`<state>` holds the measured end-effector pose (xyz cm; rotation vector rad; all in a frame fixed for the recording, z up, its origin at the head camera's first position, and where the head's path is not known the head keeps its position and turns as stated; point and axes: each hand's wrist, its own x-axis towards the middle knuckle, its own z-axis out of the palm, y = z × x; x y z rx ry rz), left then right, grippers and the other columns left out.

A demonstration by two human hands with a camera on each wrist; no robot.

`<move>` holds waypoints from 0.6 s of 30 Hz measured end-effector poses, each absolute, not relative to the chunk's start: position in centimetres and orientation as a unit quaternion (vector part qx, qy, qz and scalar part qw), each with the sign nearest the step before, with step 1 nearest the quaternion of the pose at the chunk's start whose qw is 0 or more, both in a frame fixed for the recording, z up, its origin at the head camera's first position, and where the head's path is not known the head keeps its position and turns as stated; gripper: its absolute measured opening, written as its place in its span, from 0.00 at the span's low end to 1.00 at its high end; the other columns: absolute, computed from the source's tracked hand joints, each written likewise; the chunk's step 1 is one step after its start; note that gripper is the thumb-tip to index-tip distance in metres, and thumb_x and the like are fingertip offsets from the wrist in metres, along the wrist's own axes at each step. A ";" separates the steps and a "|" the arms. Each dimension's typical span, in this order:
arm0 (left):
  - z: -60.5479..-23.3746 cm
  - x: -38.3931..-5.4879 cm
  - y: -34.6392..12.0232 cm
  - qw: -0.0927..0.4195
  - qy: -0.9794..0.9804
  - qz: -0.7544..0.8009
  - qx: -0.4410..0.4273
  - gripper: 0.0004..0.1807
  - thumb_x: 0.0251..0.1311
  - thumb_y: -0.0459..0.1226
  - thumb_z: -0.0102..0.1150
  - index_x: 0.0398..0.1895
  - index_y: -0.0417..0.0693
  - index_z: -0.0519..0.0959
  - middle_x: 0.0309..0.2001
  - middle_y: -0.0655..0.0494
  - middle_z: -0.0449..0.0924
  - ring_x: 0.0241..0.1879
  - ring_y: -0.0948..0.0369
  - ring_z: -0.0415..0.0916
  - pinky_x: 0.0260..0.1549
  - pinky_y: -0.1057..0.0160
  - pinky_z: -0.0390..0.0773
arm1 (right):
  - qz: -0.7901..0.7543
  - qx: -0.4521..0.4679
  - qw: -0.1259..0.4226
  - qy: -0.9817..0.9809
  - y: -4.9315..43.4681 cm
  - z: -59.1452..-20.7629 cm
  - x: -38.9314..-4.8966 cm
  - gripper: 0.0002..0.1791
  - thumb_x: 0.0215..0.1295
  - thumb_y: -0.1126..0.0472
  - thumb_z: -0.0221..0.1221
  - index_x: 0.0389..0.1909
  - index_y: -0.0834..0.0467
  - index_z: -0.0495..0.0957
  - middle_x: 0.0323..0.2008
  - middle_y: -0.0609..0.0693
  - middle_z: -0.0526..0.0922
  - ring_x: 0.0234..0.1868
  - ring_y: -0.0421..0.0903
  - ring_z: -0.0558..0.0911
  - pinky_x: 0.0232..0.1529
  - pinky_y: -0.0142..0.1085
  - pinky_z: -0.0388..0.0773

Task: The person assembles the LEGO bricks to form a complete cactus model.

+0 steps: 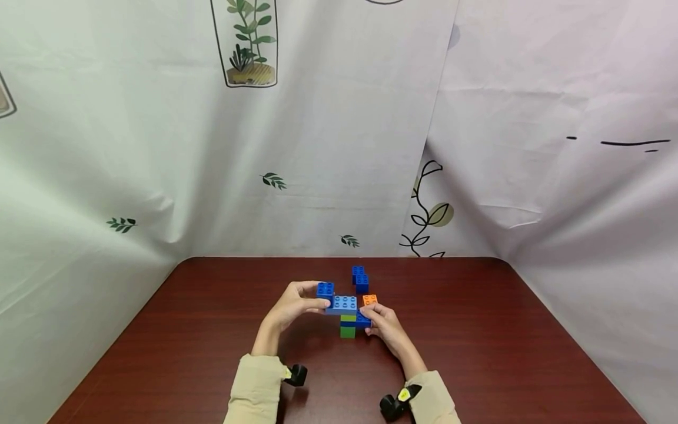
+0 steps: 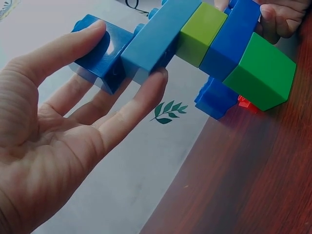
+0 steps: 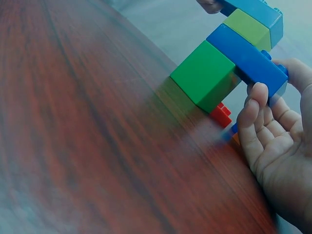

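A stack of toy building bricks stands on the table: a green brick (image 1: pixel 347 333) at the bottom, then a long dark blue brick (image 3: pixel 246 56), a lime brick (image 2: pixel 203 34) and a light blue brick (image 1: pixel 341 304). At the light blue brick's left end is a smaller dark blue brick (image 1: pixel 325 290). My left hand (image 1: pixel 293 304) holds that smaller brick, thumb on its face and a fingertip touching the light blue brick's underside. With thumb and fingers, my right hand (image 1: pixel 386 327) pinches the right end of the long dark blue brick. The joint under the smaller brick is hard to see.
Two blue bricks (image 1: pixel 362 284) lie behind the stack, close together. An orange brick (image 1: pixel 369 300) is just beyond my right hand. A red brick (image 3: pixel 222 115) shows behind the green one. The brown table (image 1: pixel 222 330) meets a white printed cloth (image 1: pixel 328 129) at the back.
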<state>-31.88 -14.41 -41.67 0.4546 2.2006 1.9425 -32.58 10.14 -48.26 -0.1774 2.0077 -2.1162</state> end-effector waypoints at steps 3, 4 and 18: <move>-41.8 -31.9 -14.4 0.087 0.736 0.654 0.150 0.30 0.57 0.38 0.68 0.60 0.31 0.73 0.43 0.47 0.85 0.35 0.61 0.84 0.46 0.55 0.84 | -0.719 -0.062 0.108 0.684 10.2 -48.3 -32.6 0.15 0.68 0.55 0.57 0.44 0.65 0.77 0.36 0.46 0.74 0.24 0.37 0.73 0.29 0.27 0.76; -41.8 -31.9 -14.5 0.088 0.735 0.655 0.148 0.30 0.57 0.38 0.68 0.61 0.31 0.73 0.43 0.47 0.85 0.35 0.61 0.84 0.46 0.55 0.84 | -0.719 -0.063 0.108 0.684 10.2 -48.3 -32.6 0.15 0.68 0.56 0.57 0.44 0.65 0.77 0.36 0.46 0.74 0.23 0.37 0.73 0.29 0.27 0.76; -41.7 -31.8 -14.6 0.101 0.736 0.651 0.156 0.30 0.58 0.39 0.67 0.60 0.32 0.72 0.43 0.50 0.83 0.38 0.60 0.83 0.47 0.57 0.84 | -0.722 -0.058 0.115 0.680 10.2 -48.1 -32.5 0.14 0.68 0.57 0.57 0.46 0.65 0.77 0.35 0.44 0.76 0.23 0.36 0.72 0.28 0.26 0.76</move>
